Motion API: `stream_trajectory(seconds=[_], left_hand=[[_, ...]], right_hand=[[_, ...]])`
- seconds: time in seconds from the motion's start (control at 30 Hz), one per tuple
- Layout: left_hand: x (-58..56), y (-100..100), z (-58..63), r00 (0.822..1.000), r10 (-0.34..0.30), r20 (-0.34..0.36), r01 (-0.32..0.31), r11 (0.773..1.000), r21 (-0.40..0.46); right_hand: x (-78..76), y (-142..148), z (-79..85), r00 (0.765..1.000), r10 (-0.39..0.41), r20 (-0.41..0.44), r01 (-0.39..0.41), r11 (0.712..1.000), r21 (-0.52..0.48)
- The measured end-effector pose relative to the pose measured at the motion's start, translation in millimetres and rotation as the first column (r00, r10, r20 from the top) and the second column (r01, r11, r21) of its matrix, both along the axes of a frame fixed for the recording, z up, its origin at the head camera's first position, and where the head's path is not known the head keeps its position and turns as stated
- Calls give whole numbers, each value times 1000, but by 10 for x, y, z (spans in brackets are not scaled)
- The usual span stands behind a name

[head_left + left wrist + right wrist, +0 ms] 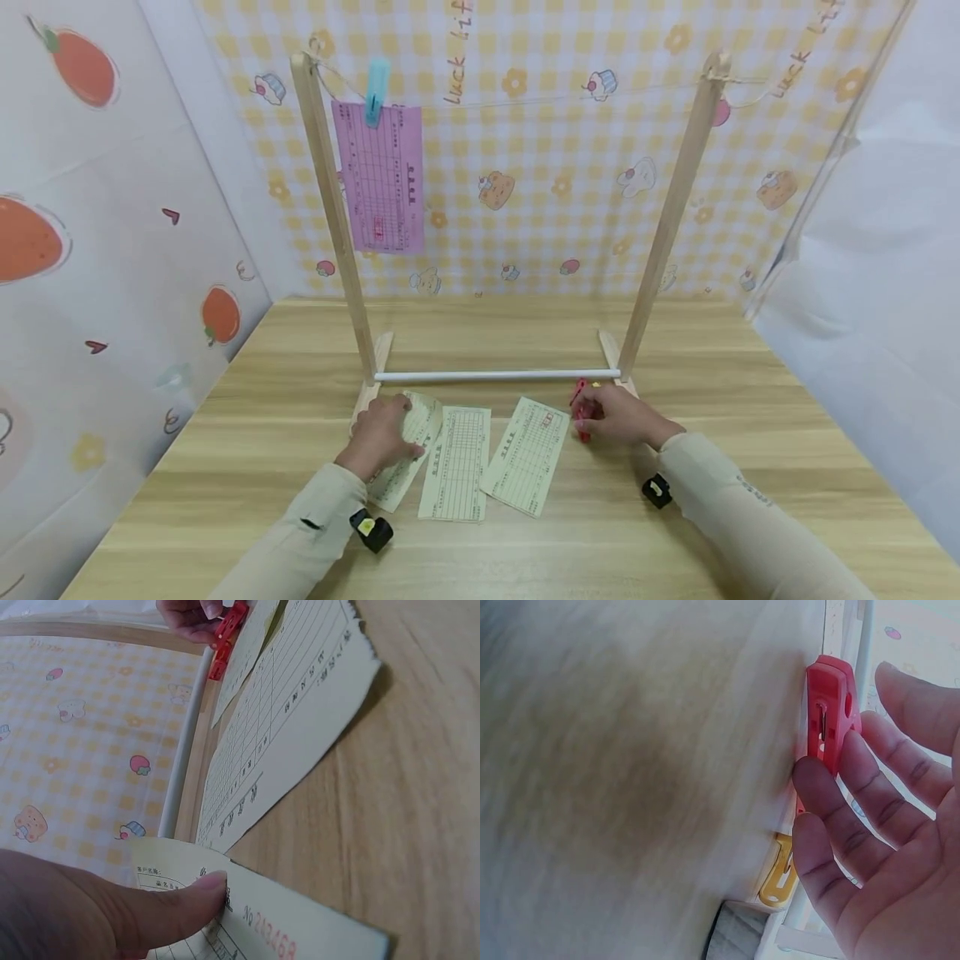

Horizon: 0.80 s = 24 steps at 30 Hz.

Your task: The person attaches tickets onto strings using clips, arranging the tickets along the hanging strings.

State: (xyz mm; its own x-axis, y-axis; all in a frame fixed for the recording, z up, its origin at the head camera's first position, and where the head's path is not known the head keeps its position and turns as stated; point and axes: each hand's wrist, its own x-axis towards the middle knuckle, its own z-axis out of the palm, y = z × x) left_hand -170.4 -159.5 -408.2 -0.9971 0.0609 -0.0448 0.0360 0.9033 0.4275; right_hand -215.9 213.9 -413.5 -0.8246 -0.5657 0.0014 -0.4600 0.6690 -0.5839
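Observation:
My left hand [381,435] grips a pale yellow printed slip [262,911] at the left of the table, the thumb [176,904] lying across its face. The slip bends upward at its far end. Two similar slips, a middle one [457,467] and a right one [527,457], lie beside it. At the right, my right hand [618,414] touches a red clothespin [829,712] with loosely bent fingers, the thumb apart from it. More red shows behind those fingers. A yellow clothespin [780,874] sits just below them in the right wrist view.
A wooden frame with a left post [330,208], a right post [675,217] and a white crossbar [495,376] stands behind the slips. A string [525,102] joins the post tops. From it hangs a pink slip [382,183], clipped by a blue clothespin [377,92].

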Motion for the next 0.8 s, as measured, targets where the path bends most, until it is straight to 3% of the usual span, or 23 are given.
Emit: stream_trajectory(seconds=[0.2,0.37,0.8], left_hand=[[14,-18,-31,1000,3,-17,-1,995,100],[-15,-32,-11,998,-3,-58,9,994,110],[-57,-87,47,998,-7,-61,16,989,145]], right_hand=[[4,-1,-33,1000,-14,13,14,1000,3],[-3,13,-23,1000,-22,19,22,1000,-9],[15,25,15,1000,-21,8,21,999,-46]])
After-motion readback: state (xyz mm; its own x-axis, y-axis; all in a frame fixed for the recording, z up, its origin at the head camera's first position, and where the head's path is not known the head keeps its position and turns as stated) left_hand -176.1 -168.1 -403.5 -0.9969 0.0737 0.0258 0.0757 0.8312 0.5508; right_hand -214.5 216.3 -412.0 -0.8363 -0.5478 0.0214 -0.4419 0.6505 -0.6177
